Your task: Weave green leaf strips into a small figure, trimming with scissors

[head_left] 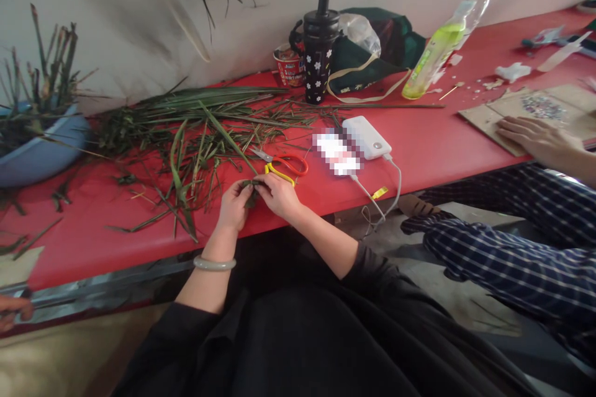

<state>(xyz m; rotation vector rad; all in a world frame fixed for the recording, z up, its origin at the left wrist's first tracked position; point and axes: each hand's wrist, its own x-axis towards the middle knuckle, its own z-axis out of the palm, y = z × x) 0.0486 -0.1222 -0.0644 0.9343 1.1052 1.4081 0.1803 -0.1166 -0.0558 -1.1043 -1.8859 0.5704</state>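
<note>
Close together at the table's front edge, my two hands grip a green leaf strip (233, 144) whose long end slants up and left over the pile. My left hand (236, 203), below a pale bangle, pinches the folded green part. My right hand (278, 196) closes on the same piece from the other side. Most of the fold is hidden by my fingers. Just beyond my right hand lie scissors (289, 165) with red and yellow handles, blades pointing left. Long green leaves (195, 99) and cut scraps are heaped behind and left of my hands.
On the red table (410, 149) are a phone (338, 152) and a white power bank (367, 138) with cables, a black tumbler (317, 56) and a green-yellow bottle (433, 62). A blue basin (51, 142) of stalks stands left. A co-worker's hand (540, 136) rests on cardboard at right; another person's hand (13, 312) shows lower left.
</note>
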